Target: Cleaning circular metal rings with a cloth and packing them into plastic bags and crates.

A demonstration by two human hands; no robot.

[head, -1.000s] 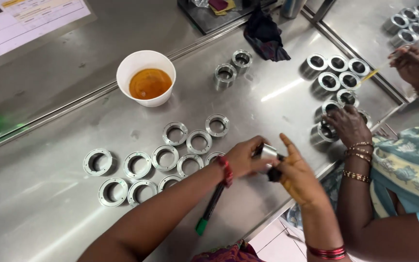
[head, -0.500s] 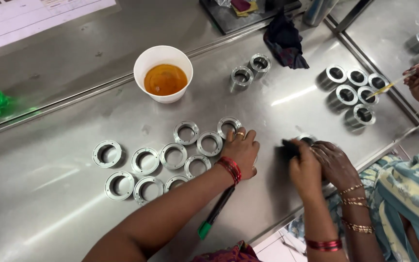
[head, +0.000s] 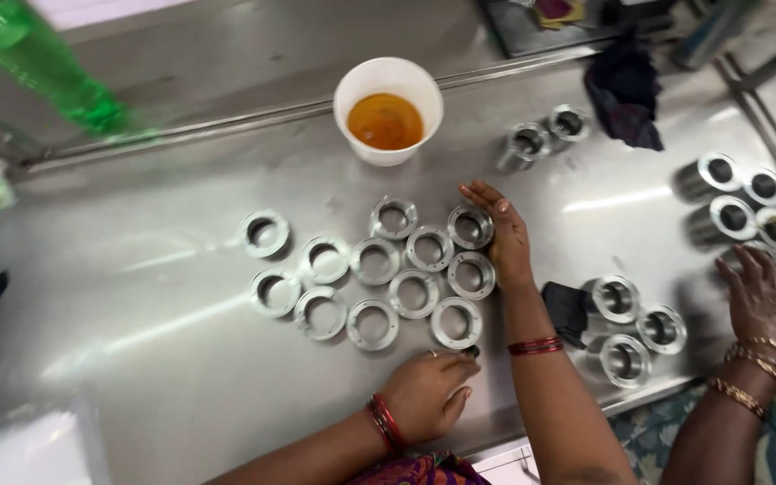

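Observation:
Several flat metal rings (head: 413, 294) lie in a cluster on the steel table (head: 163, 359). My right hand (head: 500, 235) rests flat and open against the cluster's right edge, its fingers touching the far right ring (head: 471, 226). My left hand (head: 426, 393), with red bangles at the wrist, is curled at the near side of the cluster. A dark marker tip (head: 471, 350) pokes out of its fingers just below the nearest ring (head: 455, 321). The marker's body is hidden.
A white cup of amber liquid (head: 388, 112) stands behind the rings. A black cloth (head: 568, 312) and three metal cylinders (head: 619, 298) lie to the right. Another person's hand (head: 759, 296) reaches toward more cylinders (head: 720, 172). A dark rag (head: 626, 94) and a green bottle (head: 42, 67) are at the back.
My right hand left the black cloth and the part it held and moved left to the rings. My left hand drew back from the rings toward the near edge.

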